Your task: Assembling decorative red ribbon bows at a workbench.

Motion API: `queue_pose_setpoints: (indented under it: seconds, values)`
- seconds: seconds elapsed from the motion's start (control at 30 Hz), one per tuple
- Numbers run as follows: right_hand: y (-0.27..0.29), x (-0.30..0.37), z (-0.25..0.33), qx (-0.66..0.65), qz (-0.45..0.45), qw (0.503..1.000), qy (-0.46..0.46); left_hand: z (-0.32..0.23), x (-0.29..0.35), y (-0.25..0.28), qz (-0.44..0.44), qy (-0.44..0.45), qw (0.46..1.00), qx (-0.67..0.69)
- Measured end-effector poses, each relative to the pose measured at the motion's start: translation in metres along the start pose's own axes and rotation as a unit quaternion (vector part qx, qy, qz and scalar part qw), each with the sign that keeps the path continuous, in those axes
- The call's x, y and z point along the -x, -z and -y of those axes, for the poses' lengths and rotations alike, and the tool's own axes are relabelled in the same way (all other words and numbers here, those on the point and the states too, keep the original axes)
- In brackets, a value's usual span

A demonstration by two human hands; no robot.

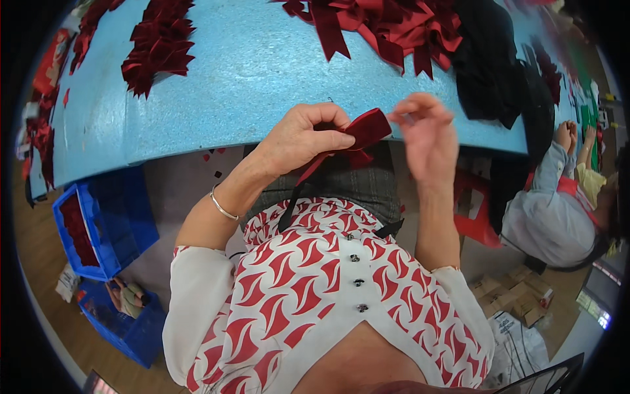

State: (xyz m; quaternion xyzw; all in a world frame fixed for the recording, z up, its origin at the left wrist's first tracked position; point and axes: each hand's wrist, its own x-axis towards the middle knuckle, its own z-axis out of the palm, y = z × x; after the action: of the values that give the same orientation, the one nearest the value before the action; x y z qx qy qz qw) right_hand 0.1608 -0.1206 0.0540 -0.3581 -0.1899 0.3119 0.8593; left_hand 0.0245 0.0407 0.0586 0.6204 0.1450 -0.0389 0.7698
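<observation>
My left hand (pixel 305 138) pinches a dark red velvet ribbon bow (pixel 371 128) between thumb and fingers, just off the near edge of the blue table. One loop of the bow points up to the right, and its tails hang below the thumb. Close to the loop's right end, my right hand (pixel 430 134) is raised and smeared by motion. Its fingers bend toward the bow, but whether they hold anything cannot be made out.
On the blue table (pixel 256 79) lie a row of dark red bows (pixel 157 49), a heap of red ribbon bows (pixel 400 26) and black cloth (pixel 489 65). Blue bins (pixel 118 217) stand below left. A co-worker in a light shirt (pixel 548 213) sits at right near a red stool (pixel 476 210).
</observation>
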Motion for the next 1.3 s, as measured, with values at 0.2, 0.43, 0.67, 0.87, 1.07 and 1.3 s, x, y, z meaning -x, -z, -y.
queue_pose_setpoints:
  seconds: [0.2, 0.43, 0.67, 0.87, 1.07, 1.3]
  values:
    - [-0.023, 0.02, -0.029, 0.155, -0.091, 0.97, -0.161, -0.005, -0.004, -0.001, 0.004, -0.062, 0.993, -0.098]
    - [-0.03, 0.021, -0.03, 0.142, -0.088, 0.972, -0.166, -0.004, -0.002, 0.024, 0.026, -0.035, 0.998, -0.039]
    - [-0.028, 0.023, -0.039, 0.151, -0.027, 0.969, -0.192, 0.0, -0.004, 0.019, -0.03, -0.14, 0.988, 0.05]
    - [-0.027, 0.024, -0.042, 0.15, -0.078, 0.976, -0.137, 0.002, 0.005, 0.02, -0.21, -0.139, 0.959, 0.126]
    - [-0.034, 0.027, -0.048, 0.194, -0.057, 0.977, -0.069, 0.019, 0.006, 0.001, -0.134, -0.104, 0.986, -0.004]
    - [-0.037, 0.024, -0.037, 0.172, -0.087, 0.956, -0.22, 0.023, 0.001, -0.003, -0.13, -0.157, 0.967, 0.152]
